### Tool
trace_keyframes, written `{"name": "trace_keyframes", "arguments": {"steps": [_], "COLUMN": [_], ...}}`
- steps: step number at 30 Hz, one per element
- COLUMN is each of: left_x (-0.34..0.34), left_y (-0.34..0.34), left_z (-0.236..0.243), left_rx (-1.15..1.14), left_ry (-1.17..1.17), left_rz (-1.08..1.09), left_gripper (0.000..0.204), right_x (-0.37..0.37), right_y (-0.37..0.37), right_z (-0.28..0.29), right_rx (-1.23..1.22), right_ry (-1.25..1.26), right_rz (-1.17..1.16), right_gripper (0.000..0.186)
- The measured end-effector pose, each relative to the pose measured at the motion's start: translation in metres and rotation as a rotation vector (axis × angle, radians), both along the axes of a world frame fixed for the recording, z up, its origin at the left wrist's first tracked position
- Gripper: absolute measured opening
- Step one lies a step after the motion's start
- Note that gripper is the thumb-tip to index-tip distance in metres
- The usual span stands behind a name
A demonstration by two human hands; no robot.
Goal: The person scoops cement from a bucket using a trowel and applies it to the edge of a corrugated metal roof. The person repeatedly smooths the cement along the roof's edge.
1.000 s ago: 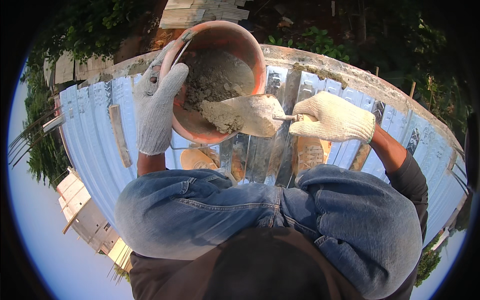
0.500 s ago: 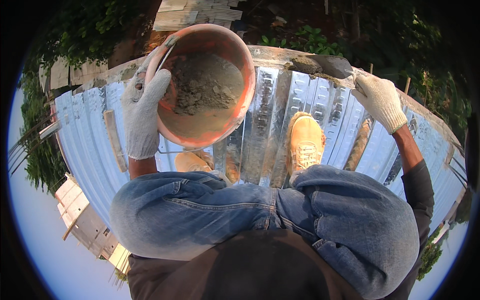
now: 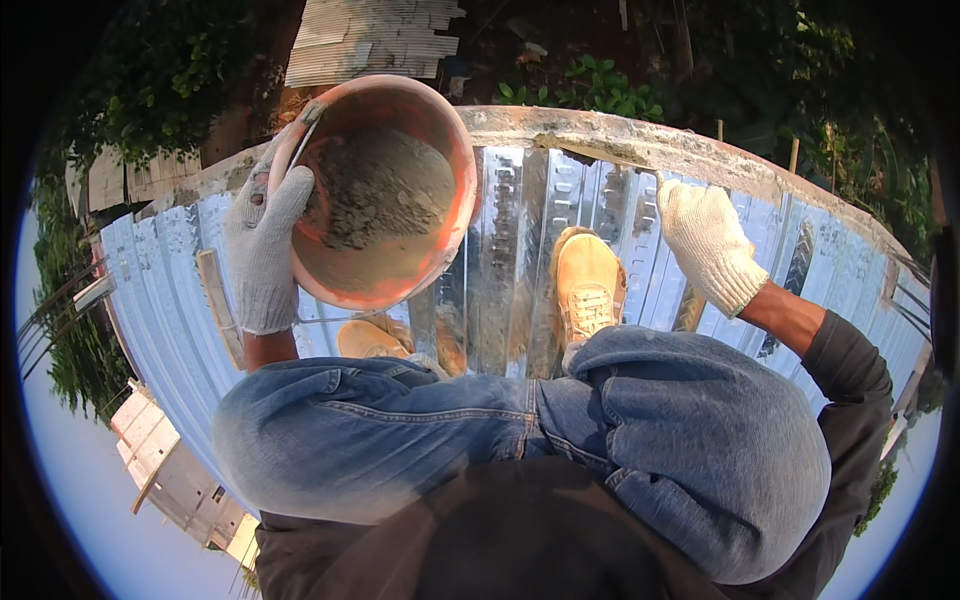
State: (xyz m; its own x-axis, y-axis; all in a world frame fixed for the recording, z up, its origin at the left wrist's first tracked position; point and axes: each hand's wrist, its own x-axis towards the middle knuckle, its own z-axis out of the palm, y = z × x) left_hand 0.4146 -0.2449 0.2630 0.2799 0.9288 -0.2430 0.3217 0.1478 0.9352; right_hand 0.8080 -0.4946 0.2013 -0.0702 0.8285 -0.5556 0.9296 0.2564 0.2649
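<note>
My left hand (image 3: 265, 240), in a white knit glove, grips the rim of an orange bucket (image 3: 460, 190) and keeps it tilted toward me. Wet grey mortar (image 3: 385, 190) lies inside it, smeared up the walls. The bucket's wire handle hangs loose below the rim. In a matching glove, my right hand (image 3: 708, 240) is closed round the handle of a trowel (image 3: 605, 158). Its blade is turned nearly edge-on along the inner side of the wall top, so I cannot tell how much mortar it carries.
A rough mortar-topped wall (image 3: 690, 148) curves across the far side. Ribbed shiny metal sheeting (image 3: 500, 260) lies under my tan shoes (image 3: 590, 285). A wooden strip (image 3: 220, 305) rests at left. Beyond the wall are plants (image 3: 600, 90) and corrugated roofing (image 3: 370, 40); a building (image 3: 175, 455) stands at lower left.
My right hand has come left and nearer, turning the trowel from flat over the wall top to edge-on at its inner side. The bucket sits slightly lower and further left in view.
</note>
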Motion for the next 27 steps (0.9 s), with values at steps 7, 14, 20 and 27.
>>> {"name": "trace_keyframes", "arguments": {"steps": [7,14,20,27], "left_x": [-0.007,-0.006,-0.002,-0.005], "left_y": [-0.005,-0.001,-0.003,-0.001], "left_z": [0.002,-0.004,-0.001,-0.002], "left_rx": [0.006,-0.022,0.026,0.020], "left_ry": [0.039,0.027,0.077,0.081], "left_rz": [-0.019,0.007,0.002,0.006], "left_gripper": [0.067,0.066,0.068,0.065], "right_x": [0.031,0.036,0.017,0.033], "right_y": [0.011,0.048,0.025,0.030], "right_z": [0.038,0.007,-0.022,0.011], "right_rx": [0.124,0.226,0.238,0.198], "right_ry": [0.135,0.197,0.276,0.286], "right_rz": [-0.054,-0.187,-0.052,-0.140], "right_gripper": [0.033,0.028,0.040,0.031]}}
